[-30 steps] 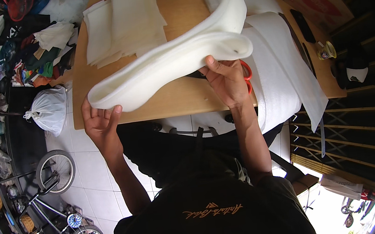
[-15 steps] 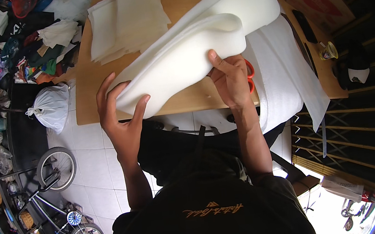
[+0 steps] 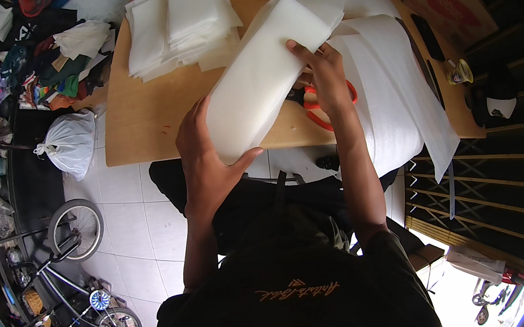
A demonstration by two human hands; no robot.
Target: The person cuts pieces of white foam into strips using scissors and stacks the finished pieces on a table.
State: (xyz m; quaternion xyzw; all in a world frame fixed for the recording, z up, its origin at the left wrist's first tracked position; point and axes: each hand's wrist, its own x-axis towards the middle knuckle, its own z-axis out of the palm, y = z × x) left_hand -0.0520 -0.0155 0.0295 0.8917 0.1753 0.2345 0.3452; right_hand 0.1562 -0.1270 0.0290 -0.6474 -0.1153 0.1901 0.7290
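A bundle of long white foam sheets slants over the table, its near end toward me on the left. My left hand wraps round that near end, thumb along the bottom edge and fingers at the left side. My right hand grips the bundle's right edge, thumb on top and the other fingers partly hidden. Just under the right hand lie scissors with orange-red handles, their blades mostly covered by the bundle and hand.
Stacks of cut white foam sheets lie at the back left of the wooden table. A large foam sheet drapes over its right side. A cardboard box and small cup stand right. A tied white bag and bicycle are left.
The foam sheets were curled over in a loop and now lie straight and flat between my hands. My left hand has closed in round the near end; the scissors show more.
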